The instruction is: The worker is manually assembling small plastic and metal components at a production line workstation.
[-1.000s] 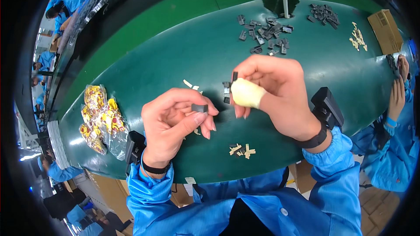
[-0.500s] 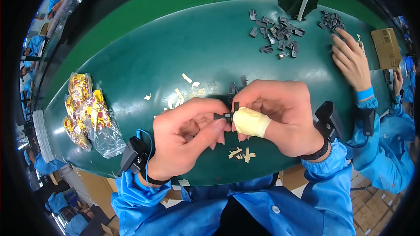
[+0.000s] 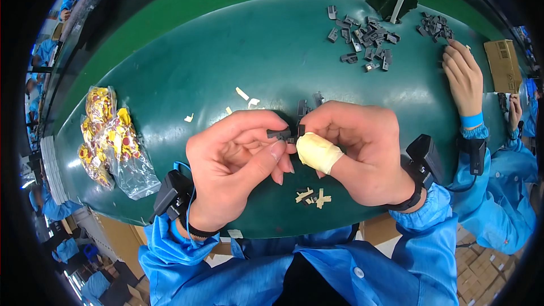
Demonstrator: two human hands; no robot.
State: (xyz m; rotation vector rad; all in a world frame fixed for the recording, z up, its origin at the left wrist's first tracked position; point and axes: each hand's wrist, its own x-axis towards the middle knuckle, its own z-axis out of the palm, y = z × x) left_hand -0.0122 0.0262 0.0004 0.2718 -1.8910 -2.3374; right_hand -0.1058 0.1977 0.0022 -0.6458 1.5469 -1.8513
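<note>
In the left hand (image 3: 235,167), pinched between thumb and index finger, a small dark-grey plastic part (image 3: 277,135). In the right hand (image 3: 362,158), clamped behind a thumb in pale-yellow wrap (image 3: 318,154), a small black piece (image 3: 301,131), right at the grey part's end; hard to tell whether touching. Both hands close together above the green counter (image 3: 226,59). Just beyond the fingers, a few dark-grey parts (image 3: 303,107); to their left, scattered cream strips (image 3: 242,93); below the hands, a cluster of strips and black bits (image 3: 321,198). Toward the far right, a heap of dark-grey plastic parts (image 3: 371,37), a smaller heap (image 3: 435,26) near a co-worker's hand (image 3: 464,76), and a cardboard box (image 3: 502,67). At left, clear bags of yellow-and-red pieces (image 3: 122,139).
</note>
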